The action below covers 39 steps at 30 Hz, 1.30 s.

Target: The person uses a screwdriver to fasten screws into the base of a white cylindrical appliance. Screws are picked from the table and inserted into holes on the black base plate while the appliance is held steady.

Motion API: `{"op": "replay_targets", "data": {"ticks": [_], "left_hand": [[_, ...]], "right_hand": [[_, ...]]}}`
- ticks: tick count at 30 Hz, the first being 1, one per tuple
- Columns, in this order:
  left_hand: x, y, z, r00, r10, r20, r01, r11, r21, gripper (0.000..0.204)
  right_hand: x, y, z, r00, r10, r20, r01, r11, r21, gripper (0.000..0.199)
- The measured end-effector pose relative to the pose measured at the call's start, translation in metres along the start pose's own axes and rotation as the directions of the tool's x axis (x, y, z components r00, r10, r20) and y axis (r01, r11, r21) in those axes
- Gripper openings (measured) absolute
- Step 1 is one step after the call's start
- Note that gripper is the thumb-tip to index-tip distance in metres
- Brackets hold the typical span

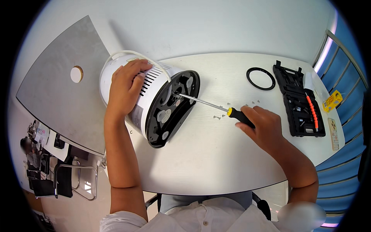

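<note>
A white cylindrical appliance point(129, 79) with slotted vents lies on its side on the table, its black base point(176, 123) turned to the right. My left hand point(126, 87) rests over its vented side with the fingers bent, holding it. In my right hand point(262, 125) is a screwdriver point(241, 117) with a black and yellow handle. The long metal shaft reaches left into the base's recess, where the tip is hard to make out. Several small screws point(217, 117) lie scattered on the table close to the screwdriver's handle.
Farther right lie a black ring point(261, 89), an open black tool case point(299, 116) with a red flexible shaft point(312, 110), and a small yellow box point(332, 101). A grey panel point(63, 73) stands left of the white table point(216, 166). Metal railing borders the right.
</note>
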State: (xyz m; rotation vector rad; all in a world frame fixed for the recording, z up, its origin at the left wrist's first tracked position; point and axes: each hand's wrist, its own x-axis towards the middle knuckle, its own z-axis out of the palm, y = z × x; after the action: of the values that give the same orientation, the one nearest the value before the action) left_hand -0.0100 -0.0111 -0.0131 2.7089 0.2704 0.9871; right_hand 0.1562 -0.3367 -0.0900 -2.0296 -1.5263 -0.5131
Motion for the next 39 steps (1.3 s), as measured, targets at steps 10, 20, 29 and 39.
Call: {"op": "replay_targets", "data": {"ticks": [10, 20, 29, 39], "left_hand": [[0.000, 0.003, -0.002, 1.000, -0.004, -0.004, 0.004, 1.000, 0.005, 0.030], [0.001, 0.001, 0.000, 1.000, -0.009, -0.014, 0.009, 1.000, -0.007, 0.030], [0.001, 0.001, 0.000, 1.000, 0.020, -0.017, -0.020, 1.000, -0.013, 0.030], [0.002, 0.003, 0.001, 0.999, 0.017, -0.028, -0.017, 1.000, -0.002, 0.030]], "right_hand": [[0.014, -0.004, -0.026, 0.965, 0.177, 0.195, -0.223, 0.943, 0.246, 0.030], [0.001, 0.003, -0.002, 1.000, 0.013, 0.021, -0.012, 0.999, -0.040, 0.039], [0.006, -0.008, -0.016, 0.993, -0.074, -0.087, 0.061, 0.987, -0.147, 0.034], [0.002, -0.005, -0.001, 0.995, -0.039, -0.095, 0.025, 0.989, -0.146, 0.041]]}}
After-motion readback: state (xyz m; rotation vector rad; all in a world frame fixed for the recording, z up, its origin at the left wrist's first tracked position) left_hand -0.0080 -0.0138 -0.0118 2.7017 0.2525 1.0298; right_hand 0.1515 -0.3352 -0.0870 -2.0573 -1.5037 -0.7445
